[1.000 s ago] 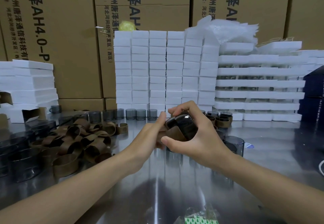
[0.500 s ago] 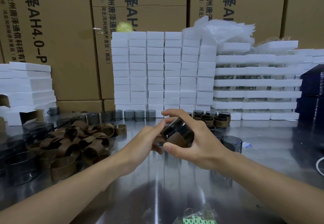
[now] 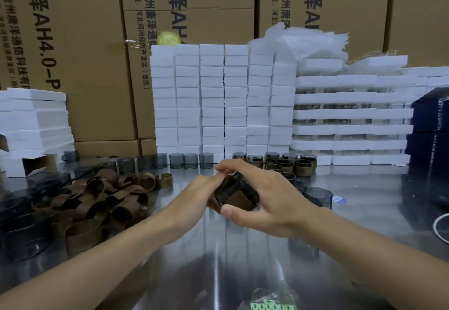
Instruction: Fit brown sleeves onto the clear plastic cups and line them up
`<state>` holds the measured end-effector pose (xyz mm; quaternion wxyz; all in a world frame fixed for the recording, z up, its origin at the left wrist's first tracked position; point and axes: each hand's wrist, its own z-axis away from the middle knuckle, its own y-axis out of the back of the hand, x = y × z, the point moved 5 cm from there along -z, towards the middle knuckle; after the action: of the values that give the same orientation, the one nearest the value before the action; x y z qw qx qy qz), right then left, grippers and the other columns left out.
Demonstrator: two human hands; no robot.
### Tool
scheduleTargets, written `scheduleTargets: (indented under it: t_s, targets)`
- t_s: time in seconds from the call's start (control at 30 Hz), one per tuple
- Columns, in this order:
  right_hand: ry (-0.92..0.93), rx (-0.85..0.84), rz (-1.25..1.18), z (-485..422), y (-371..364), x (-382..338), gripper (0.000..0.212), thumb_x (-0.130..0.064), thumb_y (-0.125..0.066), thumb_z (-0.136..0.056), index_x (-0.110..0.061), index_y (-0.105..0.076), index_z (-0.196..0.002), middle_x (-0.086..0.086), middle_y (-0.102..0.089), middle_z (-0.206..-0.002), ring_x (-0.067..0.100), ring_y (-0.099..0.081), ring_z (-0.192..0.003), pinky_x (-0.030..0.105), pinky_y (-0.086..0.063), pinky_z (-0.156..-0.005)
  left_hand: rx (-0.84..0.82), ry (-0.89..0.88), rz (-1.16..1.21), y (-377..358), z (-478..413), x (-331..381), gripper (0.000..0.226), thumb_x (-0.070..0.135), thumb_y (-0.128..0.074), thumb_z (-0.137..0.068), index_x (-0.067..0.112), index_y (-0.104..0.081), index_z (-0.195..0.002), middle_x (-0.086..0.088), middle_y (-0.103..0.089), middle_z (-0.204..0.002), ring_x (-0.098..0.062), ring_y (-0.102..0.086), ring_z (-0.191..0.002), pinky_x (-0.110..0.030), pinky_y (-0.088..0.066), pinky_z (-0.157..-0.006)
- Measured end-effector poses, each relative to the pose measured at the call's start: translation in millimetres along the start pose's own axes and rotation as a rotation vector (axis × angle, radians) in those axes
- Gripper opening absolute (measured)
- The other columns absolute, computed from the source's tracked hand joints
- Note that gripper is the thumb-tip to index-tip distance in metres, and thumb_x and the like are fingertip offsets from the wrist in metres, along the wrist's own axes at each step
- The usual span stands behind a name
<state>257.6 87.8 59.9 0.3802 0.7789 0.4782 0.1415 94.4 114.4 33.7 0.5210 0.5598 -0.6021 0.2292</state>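
Observation:
Above the middle of the steel table, both hands work on one smoky clear cup (image 3: 230, 189) lying on its side, with a brown sleeve (image 3: 240, 202) partly around it. My right hand (image 3: 264, 200) grips the cup, thumb below and fingers over the top. My left hand (image 3: 194, 198) touches the cup's left end; its fingertips are hidden behind the cup. A heap of loose brown sleeves (image 3: 102, 200) lies at the left. Bare cups (image 3: 176, 160) stand in a row at the back. Sleeved cups (image 3: 286, 165) cluster behind my right hand.
White foam blocks (image 3: 223, 100) are stacked at the back against cardboard boxes (image 3: 80, 54). More dark cups (image 3: 21, 219) crowd the left edge; others (image 3: 317, 194) stand right of my hand. A dark blue box (image 3: 430, 125) is far right. A plastic bag (image 3: 272, 300) lies near the front edge.
Both hands and the cup have sunk slightly toward the table, and the cup has turned in my right hand's grip. The sleeve sits further round the cup.

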Motion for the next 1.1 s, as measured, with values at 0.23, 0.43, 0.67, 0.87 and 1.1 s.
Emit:
scheduleTargets:
  t_s: [0.23, 0.43, 0.67, 0.87, 1.1]
  targets:
    - [-0.027, 0.041, -0.091, -1, 5, 9, 0.07, -0.061, -0.066, -0.088, -0.045, -0.045, -0.153, -0.017, -0.072, -0.119, 0.009, -0.071, -0.099, 0.038, -0.058, -0.087, -0.006, 0.022, 0.123, -8, -4, 1, 0.048, 0.057, -0.04, -0.112, 0.03, -0.078, -0.125, -0.021, -0.076, -0.124, -0.044, -0.068, -0.115, -0.049, -0.056, -0.099]
    - [-0.207, 0.124, -0.288, 2, 10, 31, 0.061, -0.062, -0.062, -0.095, -0.036, -0.053, -0.149, -0.008, -0.069, -0.123, 0.026, -0.071, -0.09, 0.056, -0.057, -0.082, 0.019, 0.054, 0.379, -14, -3, 3, 0.053, 0.066, -0.05, -0.099, 0.027, -0.08, -0.119, -0.003, -0.073, -0.098, -0.015, -0.068, -0.08, -0.033, -0.048, -0.072]
    - [-0.184, 0.028, -0.535, 4, -4, 17, 0.038, -0.057, -0.056, -0.104, -0.032, -0.052, -0.133, -0.003, -0.071, -0.1, 0.025, -0.065, -0.066, 0.032, -0.053, -0.06, 0.089, -0.158, 0.246, -3, 1, 25, 0.068, 0.071, -0.039, -0.101, 0.015, -0.044, -0.139, -0.012, -0.072, -0.103, -0.02, -0.065, -0.079, -0.035, -0.049, -0.068]
    - [-0.155, -0.005, -0.531, 4, 1, 9, 0.042, -0.054, -0.059, -0.101, -0.026, -0.051, -0.131, -0.017, -0.069, -0.099, 0.01, -0.069, -0.08, 0.019, -0.051, -0.065, 0.06, -0.24, 0.112, 0, 7, 34, 0.05, 0.064, -0.032, -0.109, 0.017, -0.048, -0.118, -0.016, -0.068, -0.097, -0.024, -0.063, -0.08, -0.047, -0.044, -0.075]
    - [-0.124, 0.01, -0.504, 3, 1, 5, 0.039, -0.055, -0.055, -0.102, -0.034, -0.05, -0.134, -0.001, -0.059, -0.111, 0.02, -0.068, -0.085, 0.019, -0.05, -0.069, -0.007, -0.222, 0.127, 0, 8, 40, 0.051, 0.053, -0.034, -0.114, 0.003, -0.045, -0.113, -0.015, -0.062, -0.093, -0.022, -0.061, -0.076, -0.043, -0.039, -0.073]
